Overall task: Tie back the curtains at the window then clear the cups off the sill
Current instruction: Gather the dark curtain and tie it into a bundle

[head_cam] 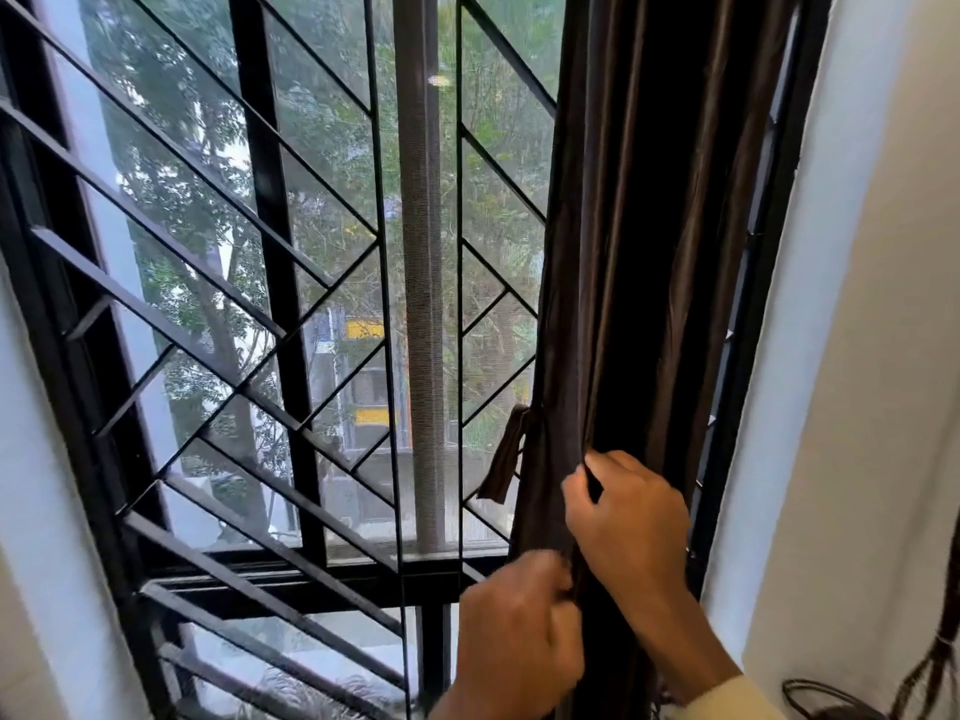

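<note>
A dark brown curtain (654,252) hangs gathered at the right side of the window. A strip of the same brown fabric, the tie-back (506,457), dangles loose from the curtain's left edge. My right hand (631,522) pinches a fold of the curtain at about the height of the tie-back's lower end. My left hand (517,636) is lower and to the left, its fingers closed on the curtain's left edge. No cups and no sill surface are in view.
A black metal grille (270,283) with diagonal bars covers the window, with a mesh screen and trees behind it. White wall (857,356) flanks the curtain on the right. Dark cords (831,696) lie at the lower right corner.
</note>
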